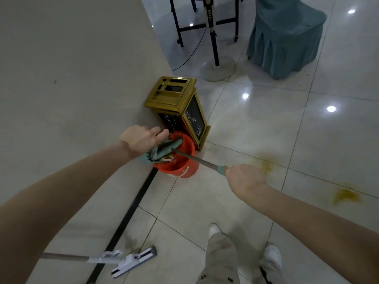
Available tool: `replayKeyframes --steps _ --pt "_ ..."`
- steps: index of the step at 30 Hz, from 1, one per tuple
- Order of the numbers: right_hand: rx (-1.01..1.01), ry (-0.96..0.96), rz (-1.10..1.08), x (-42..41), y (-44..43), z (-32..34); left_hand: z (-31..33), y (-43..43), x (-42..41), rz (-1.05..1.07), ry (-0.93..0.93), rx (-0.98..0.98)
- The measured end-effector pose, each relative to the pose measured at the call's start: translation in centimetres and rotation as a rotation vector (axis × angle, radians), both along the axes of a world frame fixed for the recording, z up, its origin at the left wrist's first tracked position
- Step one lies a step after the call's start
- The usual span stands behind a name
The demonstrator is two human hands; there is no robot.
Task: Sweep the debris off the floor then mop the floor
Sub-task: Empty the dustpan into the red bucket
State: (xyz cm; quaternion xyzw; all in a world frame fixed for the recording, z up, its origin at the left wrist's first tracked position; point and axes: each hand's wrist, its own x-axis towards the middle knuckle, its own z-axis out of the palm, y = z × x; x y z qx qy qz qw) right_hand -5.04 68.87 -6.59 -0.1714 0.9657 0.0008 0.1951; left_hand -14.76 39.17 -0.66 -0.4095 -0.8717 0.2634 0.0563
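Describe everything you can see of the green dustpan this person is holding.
The dustpan looks like teal plastic, with comb teeth along one edge and a long metal-looking shaft ending in a teal grip. It is tipped over the red bucket, and scraps show just beneath it. The left hand touches the pan's upper edge, and the right hand grips the end of the handle.

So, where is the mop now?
Head view, lower left: the mop has its head on the floor by the black baseboard, left of the person's white shoes.
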Motion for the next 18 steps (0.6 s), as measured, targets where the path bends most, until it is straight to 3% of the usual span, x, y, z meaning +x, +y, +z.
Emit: replayKeyframes --steps 7,18 --pt "0.041 0.113 0.046 -0.9 4.0 1.2 -0.2 0.4 0.4 -0.013 0.01 -0.062" --pt "-0.142 -0.01 -0.062 1.7 5.4 1.5 1.2 1.2 0.3 -0.031 0.0 -0.106"
